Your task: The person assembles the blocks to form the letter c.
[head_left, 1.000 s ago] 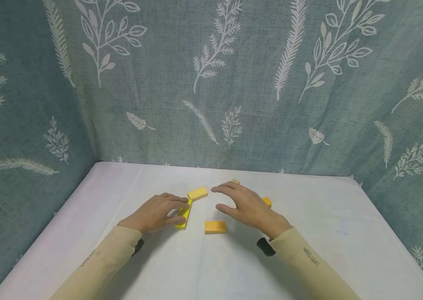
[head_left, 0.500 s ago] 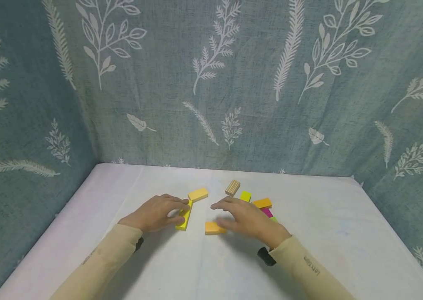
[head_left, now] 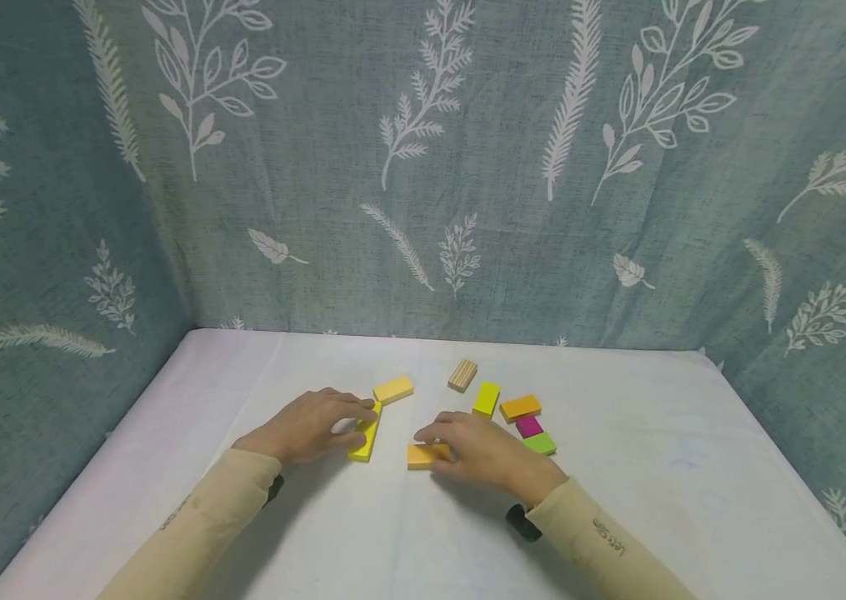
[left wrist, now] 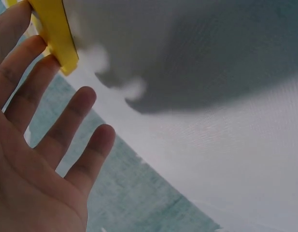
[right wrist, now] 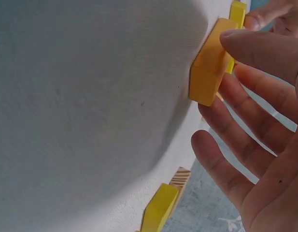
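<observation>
Tabletop: blocks, sleeve reading "Lets".

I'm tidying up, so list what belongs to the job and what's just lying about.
Apparently in the job:
left hand, yellow piece
right hand, near orange block

Apparently lying about, not held:
pale orange block
striped block
lime block
far orange block
magenta block
green block

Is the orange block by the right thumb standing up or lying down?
The orange block is lying down: in the head view, its long side runs along the white table.
</observation>
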Tool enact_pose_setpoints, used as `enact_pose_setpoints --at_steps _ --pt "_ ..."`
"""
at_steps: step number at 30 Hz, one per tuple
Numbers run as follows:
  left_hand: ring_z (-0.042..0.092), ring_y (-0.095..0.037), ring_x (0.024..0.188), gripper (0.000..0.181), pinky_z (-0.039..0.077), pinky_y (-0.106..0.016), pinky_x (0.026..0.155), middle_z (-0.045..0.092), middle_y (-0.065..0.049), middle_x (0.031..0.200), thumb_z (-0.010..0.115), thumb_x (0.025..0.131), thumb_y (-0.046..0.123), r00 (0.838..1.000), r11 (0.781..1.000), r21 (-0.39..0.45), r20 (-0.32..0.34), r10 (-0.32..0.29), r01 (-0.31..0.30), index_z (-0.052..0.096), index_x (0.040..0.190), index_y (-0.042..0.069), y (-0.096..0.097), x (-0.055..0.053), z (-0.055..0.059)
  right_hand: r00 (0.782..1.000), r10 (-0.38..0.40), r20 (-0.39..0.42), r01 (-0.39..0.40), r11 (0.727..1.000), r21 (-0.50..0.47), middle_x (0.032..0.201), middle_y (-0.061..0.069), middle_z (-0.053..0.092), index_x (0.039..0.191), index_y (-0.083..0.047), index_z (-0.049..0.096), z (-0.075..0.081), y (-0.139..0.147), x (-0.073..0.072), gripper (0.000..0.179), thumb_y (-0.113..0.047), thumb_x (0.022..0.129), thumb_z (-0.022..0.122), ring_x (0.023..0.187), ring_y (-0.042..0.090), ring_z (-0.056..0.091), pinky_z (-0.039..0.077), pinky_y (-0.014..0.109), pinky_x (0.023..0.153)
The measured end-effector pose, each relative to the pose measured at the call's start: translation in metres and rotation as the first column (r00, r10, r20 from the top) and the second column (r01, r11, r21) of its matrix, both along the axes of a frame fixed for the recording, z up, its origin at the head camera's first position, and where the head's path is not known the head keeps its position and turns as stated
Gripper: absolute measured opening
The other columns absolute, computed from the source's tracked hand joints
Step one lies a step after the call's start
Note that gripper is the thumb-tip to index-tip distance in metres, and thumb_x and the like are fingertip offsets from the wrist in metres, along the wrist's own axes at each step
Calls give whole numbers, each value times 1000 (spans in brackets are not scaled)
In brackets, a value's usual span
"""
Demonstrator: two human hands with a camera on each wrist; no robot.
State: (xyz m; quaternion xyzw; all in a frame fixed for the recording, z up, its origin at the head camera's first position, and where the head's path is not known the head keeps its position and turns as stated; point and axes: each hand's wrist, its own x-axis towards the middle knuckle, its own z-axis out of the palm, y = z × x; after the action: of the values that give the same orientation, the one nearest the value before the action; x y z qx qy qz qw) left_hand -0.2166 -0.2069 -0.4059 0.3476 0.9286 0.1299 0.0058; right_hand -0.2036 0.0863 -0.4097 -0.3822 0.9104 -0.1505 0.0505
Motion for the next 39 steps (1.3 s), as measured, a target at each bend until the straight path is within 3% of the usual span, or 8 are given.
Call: enact_pose_setpoints --at_steps 6,17,25,39 --pt "63 -30 118 35 50 -50 98 66 -5 134 77 92 23 999 1000 -17 -32 -16 16 73 126 13 3 0 2 1000 -15 3 15 999 35 118 -8 67 127 -23 72 -2 -1 -2 38 -26 90 79 106 9 62 52 31 97" --pt "62 -31 120 37 50 -51 99 65 -5 136 76 93 24 1000 1000 -22 -7 6 -6 72 128 12 2 1 2 999 1 -39 0 1000 14 111 -8 69 123 -21 75 -3 3 -3 35 -25 88 79 100 9 63 53 29 92" --pt "62 -30 120 37 50 -51 99 65 -3 137 76 93 25 1000 999 -28 2 17 -17 72 128 14 2 0 0 996 -86 21 86 996 11 115 -9 67 126 -23 73 -1 6 -2 38 -28 88 80 101 8 61 54 31 92" --pt "65 -29 114 36 52 -50 94 64 -6 137 75 94 22 1000 1000 -15 -10 -11 11 71 128 12 0 3 2 996 -71 -51 63 986 -152 113 -9 66 124 -20 72 7 24 -1 37 -23 88 81 97 8 61 55 30 85"
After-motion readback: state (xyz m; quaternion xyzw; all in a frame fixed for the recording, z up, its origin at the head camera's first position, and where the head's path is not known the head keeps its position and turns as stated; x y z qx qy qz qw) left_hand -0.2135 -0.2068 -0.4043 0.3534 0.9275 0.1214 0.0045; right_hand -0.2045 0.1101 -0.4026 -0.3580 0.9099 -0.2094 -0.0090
